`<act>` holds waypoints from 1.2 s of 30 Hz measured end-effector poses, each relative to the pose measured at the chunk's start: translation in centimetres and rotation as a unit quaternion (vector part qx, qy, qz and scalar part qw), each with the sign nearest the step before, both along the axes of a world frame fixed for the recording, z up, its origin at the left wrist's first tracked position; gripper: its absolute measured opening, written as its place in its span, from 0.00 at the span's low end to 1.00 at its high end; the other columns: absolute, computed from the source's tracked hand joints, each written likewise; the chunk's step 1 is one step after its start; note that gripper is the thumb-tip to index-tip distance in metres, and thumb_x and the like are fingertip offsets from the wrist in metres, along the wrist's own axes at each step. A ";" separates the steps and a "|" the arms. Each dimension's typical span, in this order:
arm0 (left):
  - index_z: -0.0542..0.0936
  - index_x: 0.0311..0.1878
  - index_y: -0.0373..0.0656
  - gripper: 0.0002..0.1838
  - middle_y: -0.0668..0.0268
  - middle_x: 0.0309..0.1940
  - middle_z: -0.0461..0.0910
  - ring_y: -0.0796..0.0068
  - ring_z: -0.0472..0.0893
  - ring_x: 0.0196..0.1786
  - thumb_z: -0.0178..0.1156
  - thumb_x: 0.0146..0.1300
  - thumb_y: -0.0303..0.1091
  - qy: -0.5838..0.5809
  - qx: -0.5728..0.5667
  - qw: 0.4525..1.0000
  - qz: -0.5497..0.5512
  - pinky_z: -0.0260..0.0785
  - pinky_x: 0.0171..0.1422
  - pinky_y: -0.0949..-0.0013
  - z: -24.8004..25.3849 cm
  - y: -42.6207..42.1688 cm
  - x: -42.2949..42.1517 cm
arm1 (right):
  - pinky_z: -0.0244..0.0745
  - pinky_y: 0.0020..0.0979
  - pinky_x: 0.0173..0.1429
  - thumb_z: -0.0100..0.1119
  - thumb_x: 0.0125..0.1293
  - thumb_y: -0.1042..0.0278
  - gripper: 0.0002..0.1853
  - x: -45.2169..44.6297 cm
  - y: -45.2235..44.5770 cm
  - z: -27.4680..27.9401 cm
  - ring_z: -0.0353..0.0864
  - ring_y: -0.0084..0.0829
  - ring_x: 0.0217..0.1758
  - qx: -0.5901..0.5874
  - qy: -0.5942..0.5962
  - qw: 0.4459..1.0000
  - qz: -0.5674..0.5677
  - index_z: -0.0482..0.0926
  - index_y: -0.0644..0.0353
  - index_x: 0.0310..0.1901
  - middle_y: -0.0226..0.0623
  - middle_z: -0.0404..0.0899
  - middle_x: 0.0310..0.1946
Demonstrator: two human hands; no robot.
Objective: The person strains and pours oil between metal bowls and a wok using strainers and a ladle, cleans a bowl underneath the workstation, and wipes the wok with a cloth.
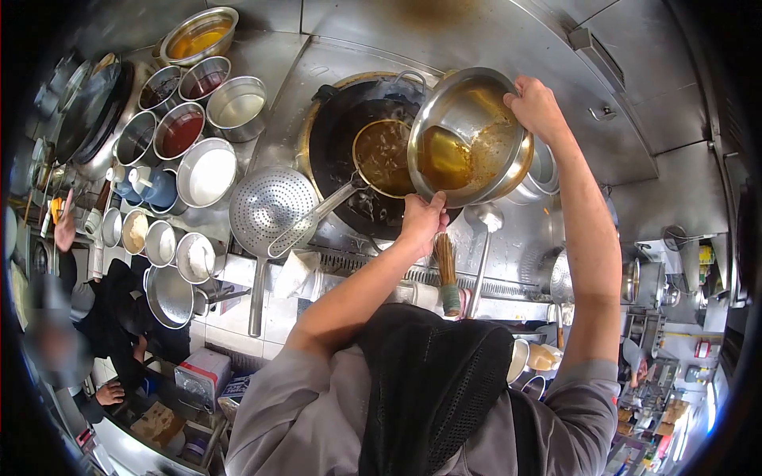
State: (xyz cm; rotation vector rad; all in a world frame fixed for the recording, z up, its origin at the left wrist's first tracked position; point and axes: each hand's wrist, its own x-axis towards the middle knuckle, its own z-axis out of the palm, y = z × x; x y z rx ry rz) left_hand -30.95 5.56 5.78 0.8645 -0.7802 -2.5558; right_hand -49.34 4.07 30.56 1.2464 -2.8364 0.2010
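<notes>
A steel bowl (478,127) holding yellow-brown oil (444,156) is tilted toward the wok (332,143), with the oil pooled on its left side. My left hand (425,224) is closed on the bowl's near rim. At the far right rim, my right hand (537,109) grips the same bowl. Under the bowl's left edge, a round fine-mesh strainer (382,157) sits in the wok with brown liquid showing in it. Whether a stream is falling from the bowl, I cannot tell.
A perforated ladle (272,208) lies left of the wok. Several steel pots of sauces, one holding red sauce (178,130), stand farther left. A bamboo brush (446,274) and a long-handled ladle (486,226) are at the near right. Another person's hand (65,230) shows at far left.
</notes>
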 end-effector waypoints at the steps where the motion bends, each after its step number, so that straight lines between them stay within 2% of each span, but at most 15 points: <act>1: 0.71 0.33 0.41 0.14 0.67 0.25 0.75 0.79 0.74 0.21 0.63 0.71 0.36 -0.001 -0.003 1.000 0.001 0.65 0.22 0.75 -0.1 -0.1 0.0 | 0.75 0.45 0.62 0.59 0.61 0.66 0.20 -0.2 0.1 -0.2 0.81 0.58 0.56 -0.003 0.005 1.000 0.003 0.80 0.72 0.51 0.65 0.81 0.47; 4: 0.69 0.36 0.39 0.14 0.65 0.26 0.75 0.78 0.75 0.22 0.63 0.71 0.35 -0.022 -0.027 0.999 0.011 0.67 0.22 0.74 0.5 -0.4 0.6 | 0.75 0.46 0.58 0.61 0.61 0.64 0.19 -0.9 0.7 -1.2 0.81 0.60 0.53 -0.030 0.018 0.999 0.019 0.80 0.72 0.47 0.63 0.82 0.45; 7: 0.64 0.44 0.37 0.17 0.64 0.28 0.75 0.78 0.76 0.23 0.63 0.70 0.35 -0.053 -0.061 0.997 0.018 0.69 0.23 0.72 0.3 -0.7 1.0 | 0.76 0.44 0.50 0.63 0.60 0.63 0.17 -1.9 2.7 -2.5 0.84 0.53 0.44 -0.054 0.013 0.998 -0.014 0.79 0.72 0.40 0.57 0.83 0.37; 9: 0.62 0.47 0.38 0.18 0.64 0.30 0.74 0.78 0.75 0.24 0.62 0.70 0.34 -0.051 -0.104 0.992 0.040 0.70 0.24 0.73 0.4 -1.0 1.6 | 0.73 0.42 0.43 0.64 0.61 0.65 0.14 -3.5 5.8 -4.6 0.81 0.39 0.36 -0.102 -0.054 0.992 -0.052 0.76 0.69 0.32 0.44 0.80 0.27; 11: 0.61 0.51 0.38 0.19 0.63 0.31 0.75 0.77 0.76 0.25 0.62 0.70 0.32 -0.046 -0.160 0.984 0.058 0.71 0.27 0.71 1.0 -1.1 2.2 | 0.70 0.35 0.31 0.65 0.65 0.67 0.12 -5.3 9.8 -8.7 0.75 0.25 0.27 -0.260 -0.218 0.940 -0.029 0.74 0.63 0.29 0.30 0.75 0.22; 13: 0.61 0.52 0.37 0.19 0.62 0.31 0.76 0.75 0.77 0.26 0.62 0.69 0.31 -0.040 -0.264 0.959 0.098 0.72 0.31 0.67 0.0 -1.3 1.8 | 0.61 0.28 0.22 0.65 0.69 0.66 0.12 -4.5 13.0 -11.3 0.69 0.18 0.21 -0.317 -0.330 0.884 -0.097 0.74 0.56 0.29 0.23 0.73 0.21; 15: 0.61 0.55 0.35 0.22 0.59 0.31 0.78 0.68 0.78 0.29 0.62 0.66 0.28 -0.037 -0.361 0.923 0.132 0.73 0.37 0.60 -0.6 -1.2 1.5 | 0.52 0.23 0.18 0.66 0.70 0.63 0.13 -4.4 15.8 -14.6 0.62 0.14 0.17 -0.354 -0.342 0.864 -0.102 0.73 0.52 0.30 0.21 0.71 0.19; 19: 0.62 0.54 0.36 0.22 0.57 0.29 0.76 0.62 0.79 0.30 0.63 0.64 0.30 -0.063 -0.445 0.886 0.117 0.72 0.38 0.58 1.2 -1.5 1.4 | 0.50 0.25 0.18 0.65 0.70 0.64 0.16 -4.4 18.1 -17.9 0.58 0.14 0.15 -0.431 -0.392 0.801 -0.134 0.69 0.48 0.27 0.18 0.66 0.17; 22: 0.63 0.55 0.36 0.20 0.64 0.31 0.75 0.79 0.74 0.30 0.62 0.67 0.24 -0.092 -0.481 0.864 0.119 0.70 0.36 0.70 2.9 -1.6 1.8 | 0.50 0.24 0.19 0.65 0.70 0.64 0.17 -4.4 17.5 -17.6 0.59 0.14 0.16 -0.430 -0.401 0.800 -0.122 0.68 0.48 0.26 0.18 0.65 0.17; 23: 0.63 0.55 0.36 0.20 0.64 0.32 0.75 0.79 0.75 0.31 0.61 0.67 0.24 -0.101 -0.490 0.857 0.121 0.70 0.36 0.71 3.4 -1.7 2.2 | 0.50 0.25 0.19 0.65 0.71 0.64 0.18 -4.2 17.0 -17.3 0.59 0.14 0.17 -0.405 -0.401 0.811 -0.134 0.66 0.48 0.26 0.17 0.65 0.18; 26: 0.62 0.55 0.36 0.19 0.64 0.34 0.76 0.79 0.76 0.32 0.60 0.68 0.23 -0.079 -0.480 0.857 0.170 0.70 0.36 0.72 3.1 -1.8 3.5 | 0.51 0.25 0.20 0.64 0.71 0.63 0.16 -5.4 15.0 -19.9 0.60 0.14 0.18 -0.436 -0.398 0.805 -0.062 0.68 0.49 0.27 0.18 0.68 0.20; 27: 0.62 0.55 0.35 0.18 0.64 0.35 0.77 0.79 0.77 0.33 0.59 0.68 0.22 -0.076 -0.474 0.857 0.187 0.71 0.36 0.73 3.5 -1.6 4.5 | 0.53 0.26 0.21 0.62 0.72 0.64 0.11 -4.8 14.4 -19.6 0.62 0.15 0.20 -0.389 -0.396 0.830 -0.059 0.72 0.51 0.31 0.21 0.71 0.21; 30: 0.62 0.56 0.36 0.19 0.62 0.39 0.79 0.80 0.78 0.34 0.59 0.69 0.23 -0.072 -0.469 0.848 0.235 0.72 0.35 0.75 4.2 -0.6 9.2 | 0.57 0.26 0.22 0.59 0.72 0.66 0.05 -0.6 11.9 -20.0 0.66 0.17 0.20 -0.410 -0.418 0.811 0.017 0.75 0.53 0.37 0.23 0.73 0.22; 32: 0.62 0.57 0.37 0.19 0.61 0.41 0.81 0.81 0.78 0.34 0.59 0.70 0.23 -0.105 -0.471 0.838 0.254 0.73 0.35 0.76 5.2 1.3 13.0 | 0.61 0.26 0.22 0.57 0.71 0.67 0.04 2.2 12.0 -19.4 0.69 0.19 0.20 -0.348 -0.501 0.792 0.028 0.75 0.56 0.41 0.24 0.74 0.22; 36: 0.63 0.57 0.37 0.18 0.64 0.40 0.81 0.82 0.78 0.34 0.59 0.70 0.25 -0.190 -0.453 0.826 0.276 0.74 0.36 0.76 7.9 6.9 18.7 | 0.60 0.25 0.21 0.57 0.70 0.70 0.05 6.3 13.4 -19.4 0.69 0.19 0.18 -0.299 -0.574 0.756 0.093 0.74 0.58 0.37 0.26 0.73 0.21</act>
